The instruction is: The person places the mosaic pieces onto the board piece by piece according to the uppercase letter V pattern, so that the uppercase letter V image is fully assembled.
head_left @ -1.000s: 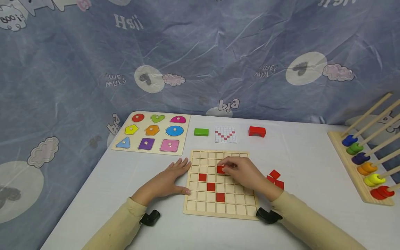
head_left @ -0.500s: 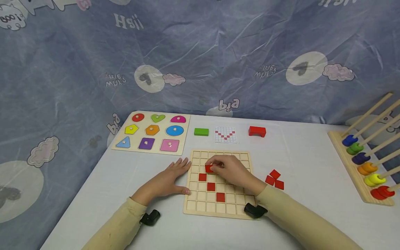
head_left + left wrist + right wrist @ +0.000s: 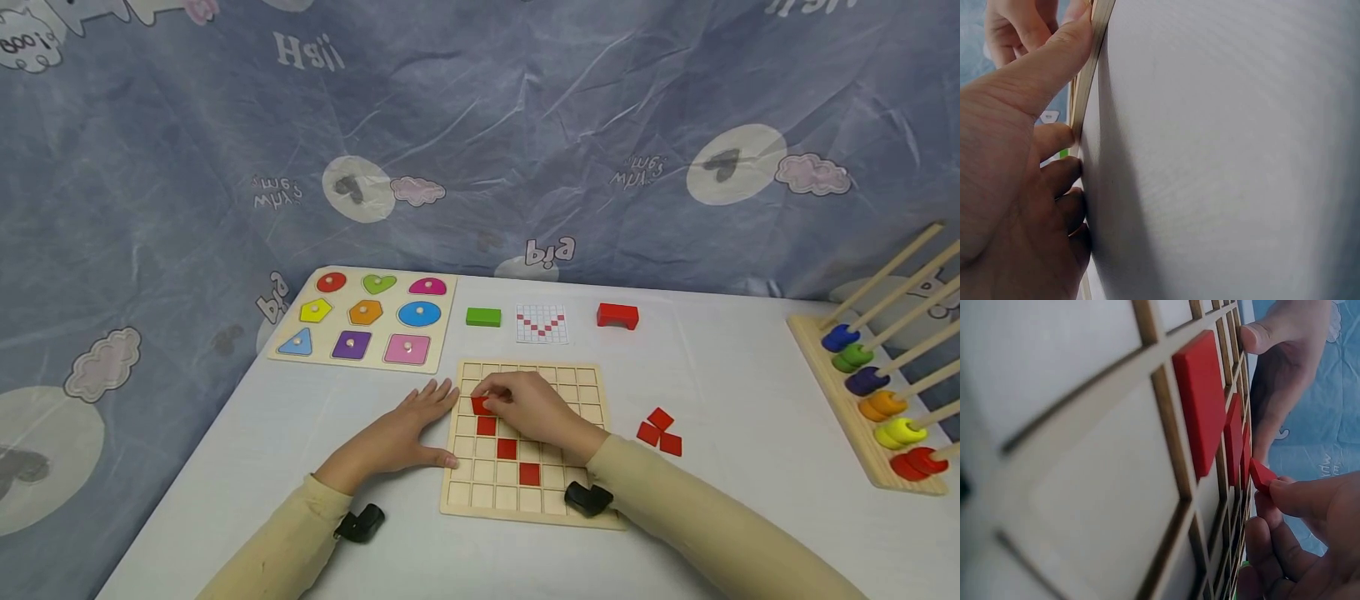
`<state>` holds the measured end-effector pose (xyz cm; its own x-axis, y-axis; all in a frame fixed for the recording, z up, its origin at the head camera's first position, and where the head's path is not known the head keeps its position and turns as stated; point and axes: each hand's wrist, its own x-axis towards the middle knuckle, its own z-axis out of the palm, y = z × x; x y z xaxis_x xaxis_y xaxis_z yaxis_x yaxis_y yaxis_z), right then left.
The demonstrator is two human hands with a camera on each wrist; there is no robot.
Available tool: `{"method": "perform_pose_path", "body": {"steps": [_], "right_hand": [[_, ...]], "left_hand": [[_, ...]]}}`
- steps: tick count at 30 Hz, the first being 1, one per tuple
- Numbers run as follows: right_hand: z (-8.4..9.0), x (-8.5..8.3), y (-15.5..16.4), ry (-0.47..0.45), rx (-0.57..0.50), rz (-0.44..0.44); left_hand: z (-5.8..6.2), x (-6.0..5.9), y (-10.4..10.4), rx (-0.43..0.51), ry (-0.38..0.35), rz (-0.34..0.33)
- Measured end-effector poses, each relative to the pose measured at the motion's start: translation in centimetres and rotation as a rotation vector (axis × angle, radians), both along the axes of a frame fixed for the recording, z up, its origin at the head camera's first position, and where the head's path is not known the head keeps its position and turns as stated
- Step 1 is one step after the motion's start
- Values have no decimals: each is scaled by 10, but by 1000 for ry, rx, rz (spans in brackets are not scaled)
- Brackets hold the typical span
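Note:
A wooden grid board [image 3: 588, 377] lies on the white table with three red tiles [image 3: 506, 448] set in a diagonal. My right hand [image 3: 525, 407] pinches a red square tile [image 3: 481, 406] just above the board, over the cells up-left of the diagonal; the right wrist view shows the same red tile [image 3: 1261, 475] at my fingertips [image 3: 1300, 497] above the grid board [image 3: 1085, 506]. My left hand [image 3: 408, 429] lies flat on the table, fingers straight, pressing against the board's left edge [image 3: 1088, 81].
Three loose red tiles [image 3: 659, 431] lie right of the board. Behind it are a green block [image 3: 483, 317], a pattern card [image 3: 541, 323] and a red arch block [image 3: 617, 316]. A shape puzzle [image 3: 363, 321] sits at back left, a ring rack [image 3: 873, 392] at far right.
My right hand has carried the red tile leftward across the board, from the upper middle to near its left columns. The left hand has stayed put.

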<state>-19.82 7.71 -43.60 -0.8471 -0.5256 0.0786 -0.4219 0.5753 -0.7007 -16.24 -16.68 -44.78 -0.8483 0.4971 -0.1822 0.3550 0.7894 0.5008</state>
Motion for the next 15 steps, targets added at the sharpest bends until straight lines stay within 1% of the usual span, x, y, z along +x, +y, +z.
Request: {"method": "perform_pose_path", "body": {"steps": [5,11,15], "right_hand": [[0,-1,-6,8,33,-13],[1,-3,-11,19,64,-10],[1,-5,-14,26,50,4]], "left_hand": [[0,0,0,2,5,-1],[1,1,1,1,2,-2],[-1,0,0,0,4,-1]]}}
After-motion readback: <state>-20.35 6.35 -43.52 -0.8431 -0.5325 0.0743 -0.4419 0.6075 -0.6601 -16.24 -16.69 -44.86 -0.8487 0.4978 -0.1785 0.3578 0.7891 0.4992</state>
